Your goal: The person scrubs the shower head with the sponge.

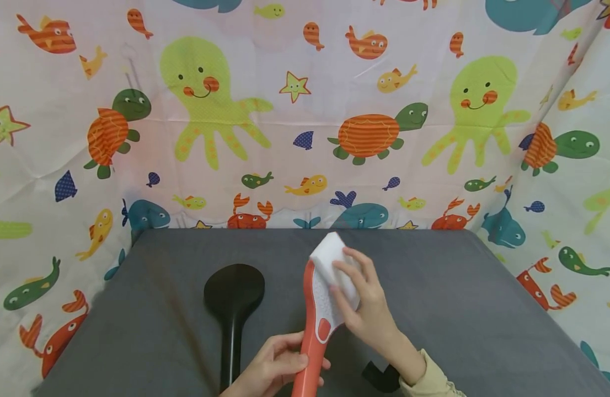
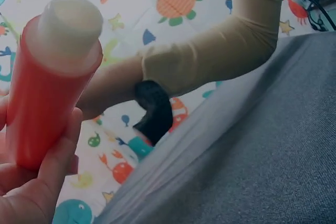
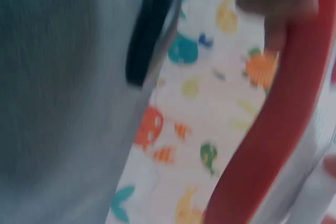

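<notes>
An orange-red handled tool (image 1: 312,353) with a flat, pale speckled face (image 1: 325,303) stands tilted in front of me in the head view. My left hand (image 1: 275,364) grips its handle, thumb on the near side. Against the face, my right hand (image 1: 372,306) holds a white sponge-like block (image 1: 332,253) between fingers and thumb. In the left wrist view the handle (image 2: 44,108) ends in a whitish, translucent cap (image 2: 71,27). The right wrist view catches the tool's red edge (image 3: 273,135) and part of the white block (image 3: 315,198), both blurred.
A black round-headed, spoon-like utensil (image 1: 234,292) lies on the grey tabletop (image 1: 483,320), left of the hands. Behind and along the sides hangs a white cloth (image 1: 285,60) printed with sea animals. A black band (image 1: 381,377) sits at my right wrist.
</notes>
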Demonstrator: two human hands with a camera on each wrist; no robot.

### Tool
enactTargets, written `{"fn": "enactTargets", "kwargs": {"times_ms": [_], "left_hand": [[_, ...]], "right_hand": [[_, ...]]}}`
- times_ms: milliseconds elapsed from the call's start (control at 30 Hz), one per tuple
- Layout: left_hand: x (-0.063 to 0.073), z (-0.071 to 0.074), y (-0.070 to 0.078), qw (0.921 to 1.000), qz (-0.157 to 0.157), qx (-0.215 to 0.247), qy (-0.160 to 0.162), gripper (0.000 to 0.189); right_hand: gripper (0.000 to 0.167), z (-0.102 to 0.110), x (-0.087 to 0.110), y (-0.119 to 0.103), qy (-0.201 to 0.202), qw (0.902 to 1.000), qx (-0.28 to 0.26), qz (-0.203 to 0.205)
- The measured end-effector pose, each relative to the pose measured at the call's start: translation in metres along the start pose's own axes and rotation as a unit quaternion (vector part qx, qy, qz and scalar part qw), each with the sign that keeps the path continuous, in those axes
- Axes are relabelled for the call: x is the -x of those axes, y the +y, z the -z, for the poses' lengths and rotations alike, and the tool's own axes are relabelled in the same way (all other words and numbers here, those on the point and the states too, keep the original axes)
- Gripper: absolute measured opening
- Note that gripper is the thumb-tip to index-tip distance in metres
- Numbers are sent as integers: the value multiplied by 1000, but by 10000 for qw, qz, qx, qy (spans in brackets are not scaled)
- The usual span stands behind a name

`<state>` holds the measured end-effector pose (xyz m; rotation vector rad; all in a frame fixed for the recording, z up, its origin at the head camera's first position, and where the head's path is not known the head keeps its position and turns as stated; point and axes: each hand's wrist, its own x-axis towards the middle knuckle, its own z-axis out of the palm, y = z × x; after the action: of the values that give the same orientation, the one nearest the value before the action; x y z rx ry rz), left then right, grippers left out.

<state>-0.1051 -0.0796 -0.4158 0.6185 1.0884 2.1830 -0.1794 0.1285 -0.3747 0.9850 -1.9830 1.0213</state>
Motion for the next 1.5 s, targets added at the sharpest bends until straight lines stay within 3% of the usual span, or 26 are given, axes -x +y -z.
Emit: {"fn": "enactTargets", "kwargs": {"times_ms": [133,233,400,533,633,800,967,1133,1200,1333,1500], "left_hand": [[0,-1,2,9997,-225,76,28,44],[0,1,4,9984,-529,218,-25,41],[1,3,9,9967,-704,406,-55,38],[0,1,6,9974,-501,455,-251,41],[1,-2,3,9981,-227,422,-378,42],[2,-4,3,9990,3,364,-269,43],[2,-1,8,9982,-374,428,-213,39],[1,4,3,9941,-880,522,-369,39],[0,5,0,9935,-898,532,-461,40],[0,4,-4,9946,-674,458,-646,41],[3,-2,-5,9985,-203,182,-466,41]], "right_hand": [[47,8,3,18,257,9953,553,-757],[46,8,13,17,239,9932,625,-954],[37,-1,22,-7,-47,9994,-45,-350],[32,-8,14,-22,-375,9983,-416,176],[33,-9,4,-21,-500,9982,-305,133],[45,0,-8,2,-241,9983,6,-526],[45,6,4,8,-24,9960,344,-826],[44,-2,23,-14,-382,9981,-85,-483],[44,-7,24,-22,-509,9977,-357,-266],[42,-13,12,-25,-579,9960,-668,-124],[43,-10,-4,-8,-316,9980,-386,-377]]}}
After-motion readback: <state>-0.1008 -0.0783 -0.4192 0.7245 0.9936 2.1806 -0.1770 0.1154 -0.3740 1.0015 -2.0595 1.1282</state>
